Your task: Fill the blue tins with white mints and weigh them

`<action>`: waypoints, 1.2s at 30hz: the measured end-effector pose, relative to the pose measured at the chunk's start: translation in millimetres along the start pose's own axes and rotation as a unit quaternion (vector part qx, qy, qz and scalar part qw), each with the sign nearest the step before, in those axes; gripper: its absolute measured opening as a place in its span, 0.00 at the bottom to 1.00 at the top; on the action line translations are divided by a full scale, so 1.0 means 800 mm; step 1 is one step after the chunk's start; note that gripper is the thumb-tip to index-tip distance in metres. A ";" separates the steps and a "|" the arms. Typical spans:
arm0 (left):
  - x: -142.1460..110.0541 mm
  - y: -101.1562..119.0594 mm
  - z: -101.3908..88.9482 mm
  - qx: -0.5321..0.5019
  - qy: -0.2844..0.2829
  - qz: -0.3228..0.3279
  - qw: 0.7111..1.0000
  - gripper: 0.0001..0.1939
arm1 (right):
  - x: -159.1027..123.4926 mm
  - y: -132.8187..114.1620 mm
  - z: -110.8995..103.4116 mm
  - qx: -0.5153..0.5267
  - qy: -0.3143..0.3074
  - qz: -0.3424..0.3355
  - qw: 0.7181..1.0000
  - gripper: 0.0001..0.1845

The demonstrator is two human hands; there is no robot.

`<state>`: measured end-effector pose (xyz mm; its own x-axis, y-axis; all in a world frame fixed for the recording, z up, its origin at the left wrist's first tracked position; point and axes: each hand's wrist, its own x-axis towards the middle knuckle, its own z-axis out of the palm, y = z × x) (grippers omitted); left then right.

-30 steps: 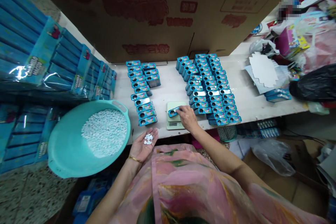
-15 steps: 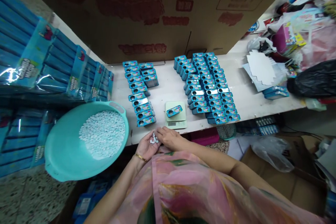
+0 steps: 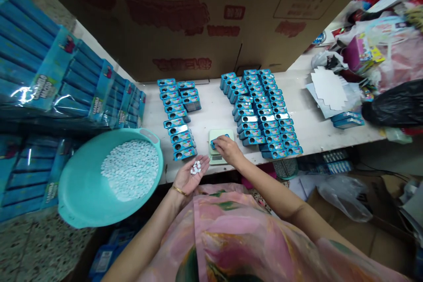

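My left hand [image 3: 192, 173] is palm up at the table's front edge, its fingers stretched out, holding several small white tablets [image 3: 195, 167] in the palm. Over the pale green weighing scale [image 3: 216, 134], my right hand [image 3: 228, 149] has its fingers pinched together at the left end of a small blue tin [image 3: 213, 142] lying on the scale. The fingers cover most of that tin; whatever is between the fingertips is hidden. Left of the scale stand rows of blue tins [image 3: 183, 154] with dark round openings on top. More such rows of tins [image 3: 272, 132] stand to the right.
A turquoise basin [image 3: 77, 185] of white tablets is at my left, beside stacked wrapped blue packs [image 3: 42, 83]. A large cardboard box [image 3: 214, 44] stands along the table's back. Bags, white card [image 3: 328, 88] and a black plastic bag [image 3: 396, 103] crowd the right end.
My right hand has moved from my left palm up to the tin on the scale. The left palm now lies more open, its white tablets in plain view.
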<state>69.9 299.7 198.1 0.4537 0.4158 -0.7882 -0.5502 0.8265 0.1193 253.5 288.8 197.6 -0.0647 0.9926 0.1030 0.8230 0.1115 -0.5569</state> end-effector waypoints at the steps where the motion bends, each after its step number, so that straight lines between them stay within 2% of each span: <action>1: 0.000 0.000 -0.002 -0.002 0.002 -0.001 1.000 0.11 | 0.001 0.004 -0.003 0.012 0.009 0.010 1.000 0.12; 3: -0.003 -0.001 -0.005 -0.003 0.008 -0.003 1.000 0.12 | -0.003 0.003 -0.004 0.033 0.036 0.021 0.999 0.12; 5: -0.006 -0.001 -0.010 -0.002 0.009 -0.008 1.000 0.13 | -0.013 -0.009 0.001 0.039 0.042 0.000 0.998 0.13; 8: -0.013 -0.003 -0.017 -0.013 0.005 -0.029 0.999 0.15 | -0.032 -0.044 0.019 0.012 -0.052 -0.112 0.992 0.12; 11: -0.017 -0.004 -0.027 -0.037 0.010 -0.044 0.998 0.16 | -0.043 -0.078 0.040 -0.047 -0.157 -0.192 0.968 0.15; 15: -0.021 -0.006 -0.042 -0.013 0.005 -0.060 0.998 0.16 | -0.044 -0.091 0.056 -0.068 -0.218 -0.216 0.949 0.12; 19: -0.027 -0.007 -0.044 0.011 0.020 -0.075 0.997 0.14 | -0.043 -0.086 0.056 -0.050 -0.238 -0.226 0.943 0.10; 23: -0.032 -0.006 -0.034 0.026 0.020 -0.083 0.996 0.15 | -0.044 -0.086 0.053 -0.038 -0.218 -0.208 0.953 0.14; 28: -0.025 -0.007 -0.024 0.024 -0.001 -0.065 0.998 0.14 | -0.043 -0.078 0.051 -0.017 -0.186 -0.163 0.969 0.08; 34: -0.005 -0.005 0.008 0.015 -0.054 -0.012 0.998 0.11 | -0.029 -0.046 0.026 0.101 -0.044 -0.101 0.989 0.10; 36: 0.000 -0.003 0.019 0.017 -0.065 0.003 0.998 0.12 | -0.019 -0.035 0.015 0.109 0.006 -0.081 0.991 0.09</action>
<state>82.2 303.3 207.2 0.5387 0.4656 -0.7022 -0.5301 0.8351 0.1470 225.0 271.3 201.8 -0.1782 0.9605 0.2139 0.6608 0.2779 -0.6973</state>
